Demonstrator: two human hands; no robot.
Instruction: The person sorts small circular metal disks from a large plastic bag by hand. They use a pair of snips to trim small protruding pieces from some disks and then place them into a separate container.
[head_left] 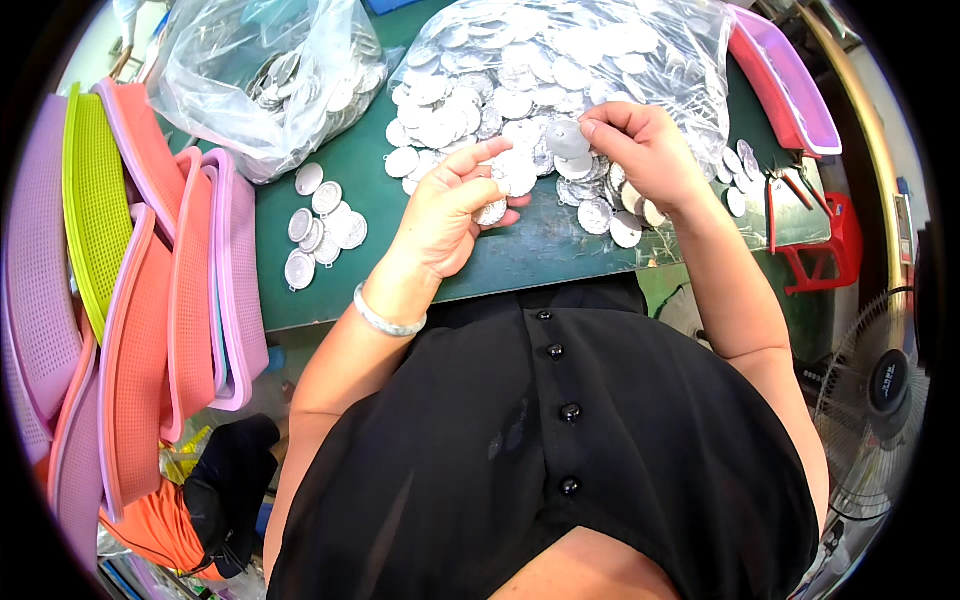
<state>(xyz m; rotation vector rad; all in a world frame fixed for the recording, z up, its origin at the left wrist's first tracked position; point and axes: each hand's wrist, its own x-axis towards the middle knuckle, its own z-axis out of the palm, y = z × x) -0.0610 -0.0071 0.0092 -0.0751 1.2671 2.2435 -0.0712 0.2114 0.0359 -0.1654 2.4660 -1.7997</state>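
Your right hand (645,150) pinches one round silver disc (567,138) between fingertips, lifted just above the loose pile of discs (520,90) spilling from the clear bag on the green table (540,250). Your left hand (450,205) curls around another disc (491,212) (index finger extended). A small cluster of discs (320,225) lies near stacked plastic baskets (150,300).

left hand (450,205) curled, right hand (645,150) pinching (fingertips together)
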